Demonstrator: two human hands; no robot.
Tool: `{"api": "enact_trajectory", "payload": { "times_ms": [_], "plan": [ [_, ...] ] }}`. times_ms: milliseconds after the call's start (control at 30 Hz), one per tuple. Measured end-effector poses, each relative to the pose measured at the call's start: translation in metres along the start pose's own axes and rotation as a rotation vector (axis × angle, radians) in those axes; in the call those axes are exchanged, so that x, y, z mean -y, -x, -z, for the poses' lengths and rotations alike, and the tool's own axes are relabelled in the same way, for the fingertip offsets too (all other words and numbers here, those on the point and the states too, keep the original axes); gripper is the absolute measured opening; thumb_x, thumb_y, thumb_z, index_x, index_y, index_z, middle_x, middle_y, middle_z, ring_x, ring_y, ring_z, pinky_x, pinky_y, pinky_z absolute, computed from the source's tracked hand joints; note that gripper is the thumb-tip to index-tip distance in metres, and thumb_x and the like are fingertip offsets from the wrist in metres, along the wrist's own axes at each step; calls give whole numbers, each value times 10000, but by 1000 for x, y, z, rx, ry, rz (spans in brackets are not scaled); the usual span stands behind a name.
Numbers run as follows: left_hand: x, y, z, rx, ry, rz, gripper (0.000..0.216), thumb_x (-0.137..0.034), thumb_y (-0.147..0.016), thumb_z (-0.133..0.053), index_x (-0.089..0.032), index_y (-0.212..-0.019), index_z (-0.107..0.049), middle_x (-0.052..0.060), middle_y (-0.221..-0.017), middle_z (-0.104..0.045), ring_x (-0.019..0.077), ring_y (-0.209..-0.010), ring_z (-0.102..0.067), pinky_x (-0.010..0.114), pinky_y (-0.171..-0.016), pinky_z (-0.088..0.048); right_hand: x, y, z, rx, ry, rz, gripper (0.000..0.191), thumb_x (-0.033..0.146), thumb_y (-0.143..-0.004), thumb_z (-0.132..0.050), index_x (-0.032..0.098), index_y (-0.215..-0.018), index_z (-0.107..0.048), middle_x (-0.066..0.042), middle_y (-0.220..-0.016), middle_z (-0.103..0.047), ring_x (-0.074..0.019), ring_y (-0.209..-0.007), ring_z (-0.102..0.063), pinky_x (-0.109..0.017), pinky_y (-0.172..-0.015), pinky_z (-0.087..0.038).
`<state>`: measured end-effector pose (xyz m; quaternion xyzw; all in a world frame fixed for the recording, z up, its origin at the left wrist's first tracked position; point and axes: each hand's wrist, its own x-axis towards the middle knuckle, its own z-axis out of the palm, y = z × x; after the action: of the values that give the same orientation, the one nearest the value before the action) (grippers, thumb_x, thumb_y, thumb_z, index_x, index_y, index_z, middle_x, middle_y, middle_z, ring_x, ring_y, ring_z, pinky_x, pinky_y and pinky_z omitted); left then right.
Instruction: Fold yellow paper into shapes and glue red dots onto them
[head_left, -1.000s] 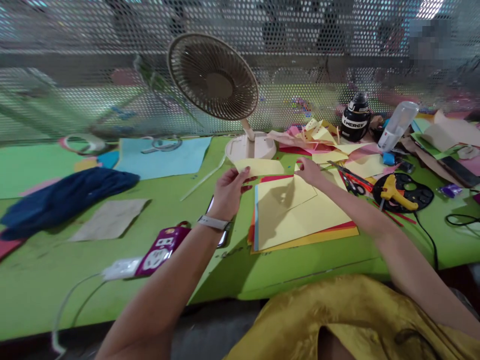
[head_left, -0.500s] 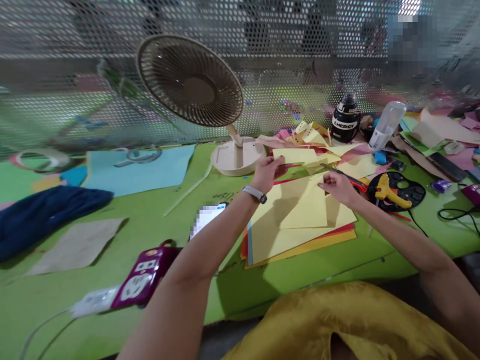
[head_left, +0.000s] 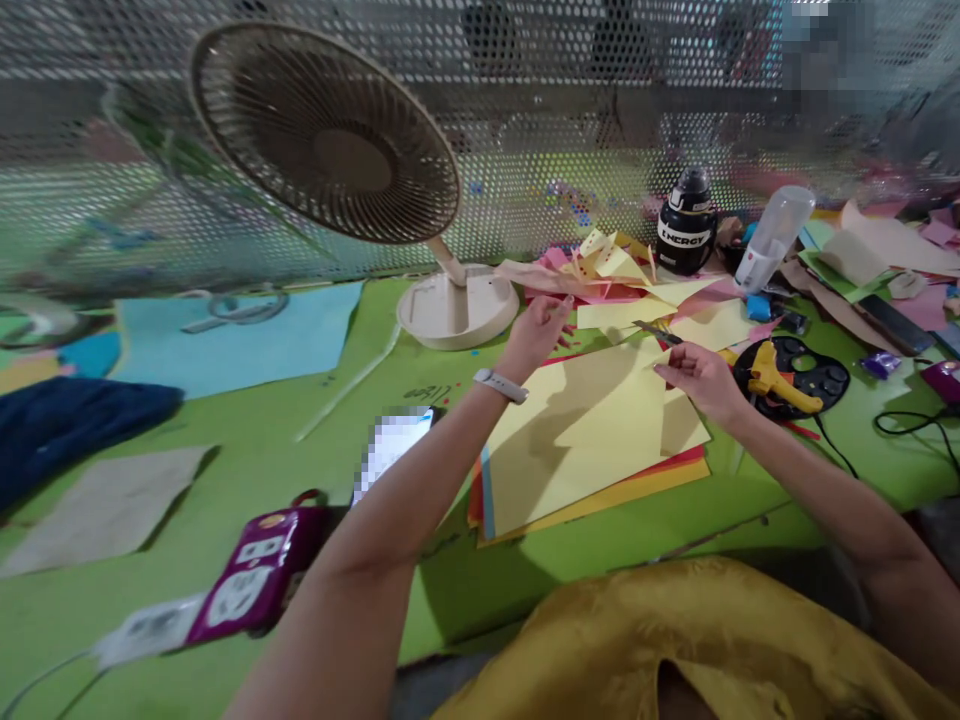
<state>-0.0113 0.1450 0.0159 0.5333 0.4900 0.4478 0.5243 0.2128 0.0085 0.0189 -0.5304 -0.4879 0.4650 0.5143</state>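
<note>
My left hand (head_left: 538, 335) hovers beside the fan base with its fingers loosely apart and nothing visible in them. Under my right hand (head_left: 705, 380), thumb and fingertips pinch the upper edge of a cut piece of pale yellow paper (head_left: 615, 410). That piece lies over a stack of coloured sheets (head_left: 517, 480), yellow on top, with red, orange and blue edges showing. Dark scissor blades (head_left: 658, 332) stick out just beyond my right fingers; the handles are mostly hidden behind the hand. A narrow yellow strip (head_left: 616, 315) rests between my hands, near the scraps.
A beige fan (head_left: 352, 160) stands at the back left. Paper scraps (head_left: 622, 262), a black bottle (head_left: 686, 225) and a clear bottle (head_left: 776, 240) line the mesh wall. To the right is a yellow glue gun (head_left: 780, 380). A phone (head_left: 394, 445) and purple pouch (head_left: 259, 565) lie left.
My left hand has let go of a yellow paper piece, which now lies by the scraps. My right hand has shifted slightly right. The view has turned a little to the right.
</note>
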Motion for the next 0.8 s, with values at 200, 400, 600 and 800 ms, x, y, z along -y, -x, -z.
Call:
{"api": "enact_trajectory", "payload": {
  "times_ms": [200,400,600,800],
  "plan": [
    [-21,62,19,605,-215,-53,339,-475,-732,-833,-213,-942,-790,88,-964,-781,248,-931,-721,339,-850,-569,2,-7,3,-72,-51,17,427,526,-598,-872,237,-750,-598,37,-662,-607,-118,-601,-578,-288,-635,-553],
    [-28,84,23,515,-456,-230,149,-374,-781,-776,-227,-802,-789,51,-832,-770,231,-787,-695,318,-787,-533,0,-2,1,-63,78,117,366,518,-705,-814,251,-838,-601,3,-775,-648,-166,-738,-635,-352,-748,-581],
    [-36,102,27,392,-764,-483,144,-267,-887,-630,-237,-853,-767,66,-836,-733,267,-857,-692,395,-910,-496,35,11,4,-61,700,572,297,429,-939,-625,292,-1202,-642,-81,-1255,-676,-281,-1253,-598,-527,-1131,-436],
    [-43,122,21,394,-1247,-915,310,-71,-937,-435,-189,-901,-719,68,-758,-688,229,-776,-664,406,-887,-545,36,16,-16,160,1238,885,248,248,-1045,-456,271,-1046,-704,-26,-1312,-699,-230,-1403,-506,-585,-1259,-242]
  ]
}}
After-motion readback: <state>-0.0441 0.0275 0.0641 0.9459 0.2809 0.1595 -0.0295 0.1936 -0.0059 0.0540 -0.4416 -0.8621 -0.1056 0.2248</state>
